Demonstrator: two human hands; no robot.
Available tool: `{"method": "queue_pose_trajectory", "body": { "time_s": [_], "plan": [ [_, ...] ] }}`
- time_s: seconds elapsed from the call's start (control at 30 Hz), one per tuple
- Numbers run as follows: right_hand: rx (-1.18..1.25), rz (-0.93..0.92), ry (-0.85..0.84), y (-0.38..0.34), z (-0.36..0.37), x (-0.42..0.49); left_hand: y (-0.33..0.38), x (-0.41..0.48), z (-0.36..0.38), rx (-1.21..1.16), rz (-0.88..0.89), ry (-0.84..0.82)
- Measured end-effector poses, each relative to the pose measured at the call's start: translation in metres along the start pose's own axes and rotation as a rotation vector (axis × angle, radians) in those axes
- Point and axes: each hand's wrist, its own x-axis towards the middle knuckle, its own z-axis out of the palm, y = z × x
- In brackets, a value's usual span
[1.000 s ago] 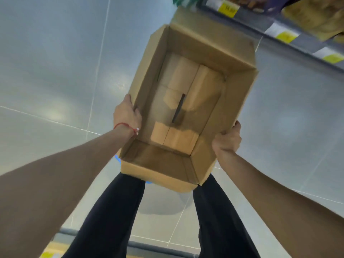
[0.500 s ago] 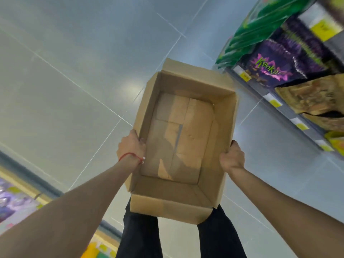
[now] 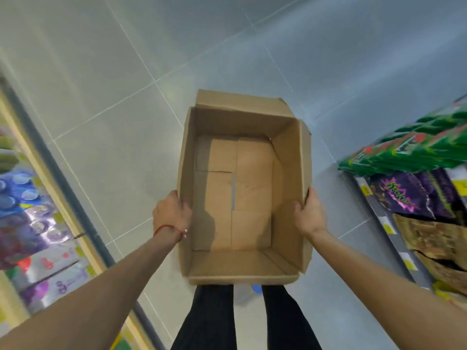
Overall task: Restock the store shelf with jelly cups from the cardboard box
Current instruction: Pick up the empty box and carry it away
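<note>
The cardboard box (image 3: 252, 178) is hanging empty over the aisle floor (image 3: 126, 109), the left hand (image 3: 171, 213) and right hand (image 3: 309, 214) each clamping a side wall at its rim. Gripped only by thin walls, it is likely risking buckling, or clipping the shelf packets (image 3: 414, 195) alongside.

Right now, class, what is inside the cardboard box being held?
Only bare bottom flaps: no jelly cups show inside the cardboard box. The left hand and right hand grip its side walls. The floor directly under it is covered.
</note>
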Motion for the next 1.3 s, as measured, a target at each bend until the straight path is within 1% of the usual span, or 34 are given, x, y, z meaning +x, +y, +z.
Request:
{"method": "queue_pose_trajectory", "body": {
  "time_s": [0.13,0.27,0.33,0.47,0.57,0.67,0.77,0.93,1.07,1.17,1.3],
  "plan": [
    [-0.025,-0.090,-0.040,-0.076,-0.009,-0.004,-0.009,0.027,-0.068,-0.087,-0.080,0.027],
    [-0.012,-0.205,-0.026,-0.159,-0.028,-0.005,-0.017,0.053,-0.135,-0.156,-0.140,0.066],
    [0.000,-0.228,-0.021,-0.195,-0.043,-0.005,-0.015,0.065,-0.163,-0.200,-0.184,0.082],
    [-0.043,-0.331,-0.069,-0.266,-0.078,0.010,0.011,0.093,-0.228,-0.273,-0.233,0.113],
    [-0.049,-0.376,-0.127,-0.324,-0.103,0.039,0.042,0.120,-0.276,-0.281,-0.248,0.119],
    [-0.078,-0.434,-0.166,-0.390,-0.128,0.076,0.077,0.151,-0.323,-0.303,-0.307,0.141],
    [-0.108,-0.469,-0.165,-0.452,-0.153,0.104,0.108,0.181,-0.366,-0.310,-0.330,0.149],
    [-0.175,-0.501,-0.087,-0.577,-0.191,0.163,0.161,0.255,-0.443,-0.389,-0.334,0.134],
    [-0.210,-0.532,-0.108,-0.674,-0.207,0.201,0.181,0.330,-0.499,-0.457,-0.346,0.134],
    [-0.191,-0.507,-0.082,-0.739,-0.215,0.231,0.201,0.390,-0.545,-0.504,-0.320,0.113],
    [-0.187,-0.455,-0.043,-0.838,-0.229,0.270,0.232,0.466,-0.615,-0.486,-0.271,0.077]
  ]
}}
